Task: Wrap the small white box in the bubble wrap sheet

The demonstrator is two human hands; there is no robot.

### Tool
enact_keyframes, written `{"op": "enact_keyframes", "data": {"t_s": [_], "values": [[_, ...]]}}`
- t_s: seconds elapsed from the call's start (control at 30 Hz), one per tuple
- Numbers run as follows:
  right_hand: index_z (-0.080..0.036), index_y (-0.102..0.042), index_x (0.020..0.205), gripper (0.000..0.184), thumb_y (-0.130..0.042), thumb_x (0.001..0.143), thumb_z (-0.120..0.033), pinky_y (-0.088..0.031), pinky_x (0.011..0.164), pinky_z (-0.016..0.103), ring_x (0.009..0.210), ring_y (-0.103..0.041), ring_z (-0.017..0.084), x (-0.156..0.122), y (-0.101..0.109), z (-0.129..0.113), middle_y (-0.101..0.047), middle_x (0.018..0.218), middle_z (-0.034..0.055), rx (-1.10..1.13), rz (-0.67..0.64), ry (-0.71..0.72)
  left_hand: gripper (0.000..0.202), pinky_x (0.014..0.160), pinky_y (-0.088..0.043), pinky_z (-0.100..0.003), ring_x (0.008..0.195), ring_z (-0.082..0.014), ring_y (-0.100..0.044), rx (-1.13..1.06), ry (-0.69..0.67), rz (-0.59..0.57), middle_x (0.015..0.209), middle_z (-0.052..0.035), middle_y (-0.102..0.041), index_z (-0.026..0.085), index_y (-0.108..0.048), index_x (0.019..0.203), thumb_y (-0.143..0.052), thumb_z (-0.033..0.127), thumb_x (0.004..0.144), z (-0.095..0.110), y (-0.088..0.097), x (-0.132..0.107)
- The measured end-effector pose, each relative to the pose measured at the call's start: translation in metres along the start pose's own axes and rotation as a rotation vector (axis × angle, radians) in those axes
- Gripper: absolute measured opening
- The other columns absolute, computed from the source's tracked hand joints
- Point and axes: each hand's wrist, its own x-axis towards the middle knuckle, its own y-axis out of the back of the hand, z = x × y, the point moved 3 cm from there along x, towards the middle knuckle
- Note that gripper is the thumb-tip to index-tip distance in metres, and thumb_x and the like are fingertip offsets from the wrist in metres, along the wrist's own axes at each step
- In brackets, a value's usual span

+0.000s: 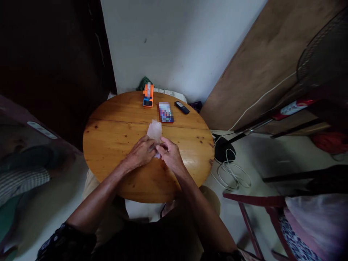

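Over the middle of a round wooden table (119,145), a thin, whitish, half-clear piece that looks like a plastic bag (154,131) is gathered between my hands. My left hand (141,150) has its fingers closed on the left side of it. From the right, my right hand (170,152) pinches it with thumb and forefinger, close to the left fingertips. The bag's upper part sticks out beyond the fingers, and a small end shows below them. Whether anything is inside the bag, I cannot tell.
At the table's far side stand an orange and blue tape dispenser (148,95), a red-edged box with a blurred front (165,112) and a black keypad phone (182,107). Right of the table are a fan (320,61), a coiled white cable (231,174) and a dark red chair (255,199).
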Motion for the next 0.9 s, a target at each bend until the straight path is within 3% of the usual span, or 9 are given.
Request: {"op": "enact_keyframes", "data": {"t_s": [0.17, 0.33, 0.47, 0.67, 0.77, 0.9], "values": [[-0.016, -0.052, 0.14, 0.053, -0.049, 0.087, -0.022, -0.053, 0.06, 0.025, 0.062, -0.061, 0.011, -0.004, 0.002, 0.001, -0.074, 0.103, 0.0074, 0.029, -0.094, 0.039, 0.05, 0.079, -0.052, -0.031, 0.084, -0.0178, -0.058, -0.125, 0.05, 0.006, 0.096, -0.005, -0.062, 0.018, -0.064, 0.119, -0.056, 0.009, 0.07, -0.004, 0.005, -0.003], [-0.018, -0.049, 0.143, 0.064, -0.057, 0.079, -0.015, -0.053, 0.069, 0.026, 0.067, -0.06, 0.01, -0.004, 0.001, 0.002, -0.072, 0.108, 0.0051, -0.06, -0.133, 0.084, 0.068, 0.071, -0.05, -0.028, 0.076, -0.0137, -0.055, -0.253, 0.097, 0.003, 0.099, -0.0044, -0.062, 0.017, -0.056, 0.133, -0.052, 0.007, 0.066, -0.013, 0.003, -0.005], [-0.022, -0.048, 0.144, 0.067, -0.059, 0.079, -0.012, -0.053, 0.078, 0.029, 0.073, -0.062, 0.012, -0.006, -0.002, -0.009, -0.071, 0.11, 0.004, -0.284, -0.118, 0.157, 0.064, 0.07, -0.05, -0.026, 0.075, -0.012, -0.055, -0.349, 0.13, 0.06, 0.096, -0.0029, -0.061, 0.016, -0.054, 0.136, -0.057, 0.011, 0.072, -0.016, -0.004, -0.007], [-0.016, -0.04, 0.151, 0.073, -0.057, 0.079, -0.01, -0.05, 0.096, 0.038, 0.103, -0.065, 0.023, -0.009, -0.004, -0.022, -0.069, 0.124, 0.0123, -0.594, -0.11, 0.17, 0.045, 0.065, -0.047, -0.025, 0.07, -0.0117, -0.053, -0.309, 0.24, 0.318, 0.09, -0.0021, -0.058, 0.016, -0.062, 0.123, -0.069, 0.03, 0.08, -0.015, -0.017, -0.008], [-0.015, -0.039, 0.151, 0.074, -0.057, 0.079, -0.011, -0.051, 0.096, 0.037, 0.1, -0.065, 0.023, -0.01, -0.004, -0.021, -0.068, 0.124, 0.013, -0.575, -0.13, 0.183, 0.044, 0.066, -0.047, -0.026, 0.07, -0.0128, -0.053, -0.277, 0.256, 0.343, 0.086, -0.0017, -0.058, 0.016, -0.063, 0.121, -0.07, 0.033, 0.081, -0.014, -0.02, -0.007], [-0.02, -0.037, 0.151, 0.075, -0.055, 0.079, -0.01, -0.053, 0.085, 0.033, 0.079, -0.063, 0.015, -0.012, -0.002, -0.014, -0.069, 0.12, 0.0087, -0.411, -0.141, 0.22, 0.044, 0.066, -0.047, -0.026, 0.072, -0.0132, -0.053, -0.253, 0.247, 0.33, 0.087, -0.0018, -0.058, 0.017, -0.063, 0.12, -0.07, 0.031, 0.079, -0.017, -0.021, -0.006]]}}
